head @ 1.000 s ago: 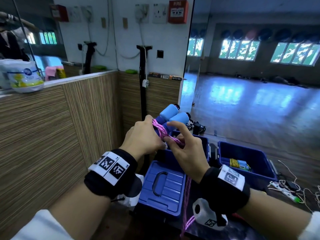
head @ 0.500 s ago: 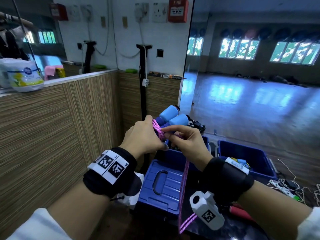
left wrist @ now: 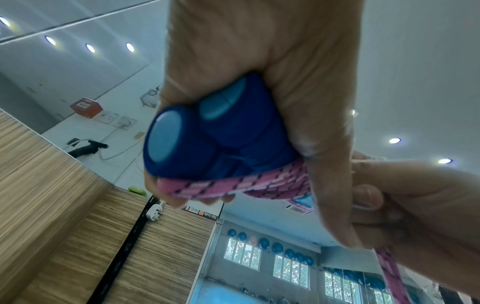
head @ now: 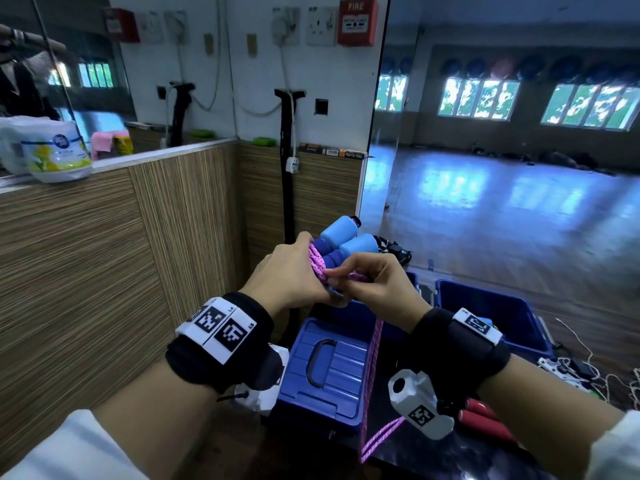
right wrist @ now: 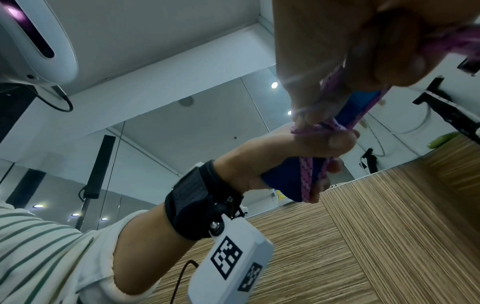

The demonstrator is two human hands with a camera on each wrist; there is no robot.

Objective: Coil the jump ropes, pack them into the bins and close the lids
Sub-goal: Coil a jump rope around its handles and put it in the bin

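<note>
Since one second ago the right hand [head: 375, 289] has turned from a palm-down lay over the pink rope [head: 318, 263] to a pinch on it beside the left hand [head: 289, 271]. The right wrist has dropped and rolled outward. The hanging rope has shifted left across the blue lid [head: 325, 368].

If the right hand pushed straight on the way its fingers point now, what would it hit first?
Probably the left hand: the right hand points leftward, pinching the pink rope right against the left hand's fingers, which grip the blue handles. Depth is hard to judge.
</note>
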